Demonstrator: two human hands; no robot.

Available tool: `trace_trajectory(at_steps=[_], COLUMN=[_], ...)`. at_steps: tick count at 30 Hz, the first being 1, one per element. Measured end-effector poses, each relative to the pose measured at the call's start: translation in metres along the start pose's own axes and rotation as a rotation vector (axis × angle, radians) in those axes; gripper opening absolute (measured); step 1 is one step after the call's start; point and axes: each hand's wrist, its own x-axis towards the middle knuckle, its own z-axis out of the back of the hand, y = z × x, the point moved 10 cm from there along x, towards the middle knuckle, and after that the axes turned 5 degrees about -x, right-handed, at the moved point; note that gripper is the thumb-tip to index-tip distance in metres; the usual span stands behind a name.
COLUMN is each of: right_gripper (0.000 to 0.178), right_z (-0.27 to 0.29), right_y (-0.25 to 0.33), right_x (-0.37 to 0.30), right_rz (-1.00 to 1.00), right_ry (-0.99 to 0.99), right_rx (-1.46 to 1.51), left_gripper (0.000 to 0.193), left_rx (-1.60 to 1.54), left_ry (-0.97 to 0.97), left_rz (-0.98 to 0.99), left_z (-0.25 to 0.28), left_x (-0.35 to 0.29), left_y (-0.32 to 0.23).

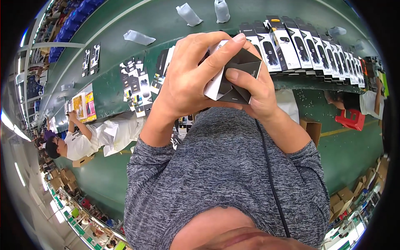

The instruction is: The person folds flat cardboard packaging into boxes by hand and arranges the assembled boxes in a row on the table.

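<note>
Held up in front of my chest is a small box [234, 95] in black and white, its black end with folded flaps turned toward me. My left hand [183, 75] wraps round its left side, the thumb stretched along the upper edge. From the right, my right hand [263, 89] grips the other side, and its thumb presses on the black flaps. Fingers hide much of the box's sides. Just beyond my right hand, a long row of upright white and black boxes [298, 48] leans along the green table [162, 25].
Flat printed cartons [143, 85] lie in a stack on the left. Three pale wrapped packets [188, 14] rest farther back. A person [79, 143] works at the left, another [370, 102] at the far right near a red stool [351, 120]. An open cardboard box [311, 130] stands below the table edge.
</note>
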Motion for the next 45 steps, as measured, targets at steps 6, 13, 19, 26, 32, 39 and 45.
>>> trace_trajectory(at_steps=[6, 13, 19, 26, 32, 39, 45], right_gripper=[0.044, 0.057, 0.071, 0.071, 0.087, 0.073, 0.053], right_z=[0.002, 0.007, 0.063, 0.166, 0.267, 0.291, 0.368], right_y=[-0.002, -0.003, -0.047, -0.088, -0.079, -0.120, -0.148], right_x=[-0.001, -0.004, -0.023, -0.064, -0.064, -0.155, -0.282], right_rz=[0.020, 0.108, -0.064, -0.151, -0.057, -0.246, -0.547], right_ry=[-0.020, 0.094, 0.060, -0.444, -0.747, -0.592, -0.836], right_rx=[-0.046, 0.018, -0.284, -0.092, -0.019, -0.270, -0.275], left_gripper=[0.103, 0.102, 0.061, 0.087, 0.087, 0.075, 0.078], left_rx=[0.027, 0.011, 0.191, 0.128, 0.197, 0.114, 0.131], left_ry=[0.014, 0.061, 0.339, 0.701, 0.578, 0.639, 0.370], left_rz=[-0.007, -0.040, -0.116, -0.087, 0.004, -0.124, 0.296], left_z=[-0.001, -0.010, -0.060, -0.175, -0.270, -0.355, -0.333], left_x=[-0.005, 0.001, -0.036, -0.036, -0.005, -0.042, -0.043], left_y=[0.001, 0.002, 0.029, 0.061, 0.113, 0.179, 0.206])
